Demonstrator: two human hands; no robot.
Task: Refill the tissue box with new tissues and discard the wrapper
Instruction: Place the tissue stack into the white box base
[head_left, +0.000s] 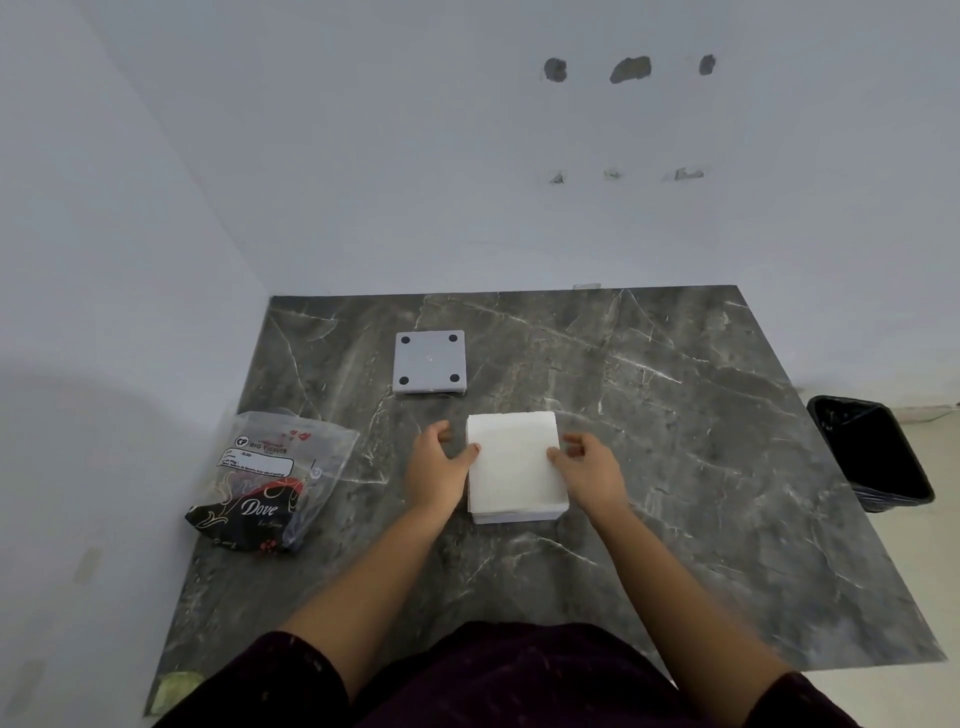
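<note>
A square stack of white tissues (514, 462) sits in the tissue box (514, 516), whose white rim shows only below the stack's near edge. My left hand (439, 465) presses its thumb on the stack's left edge. My right hand (589, 470) touches the right edge with thumb and fingers. The grey box lid (429, 362), with a black dot at each corner, lies flat behind the stack. The clear plastic wrapper (267, 480), printed black and red, lies crumpled at the table's left side.
The dark marble table (675, 441) stands in a corner of white walls. A black waste bin (872, 452) lined with a bag stands on the floor past the table's right edge.
</note>
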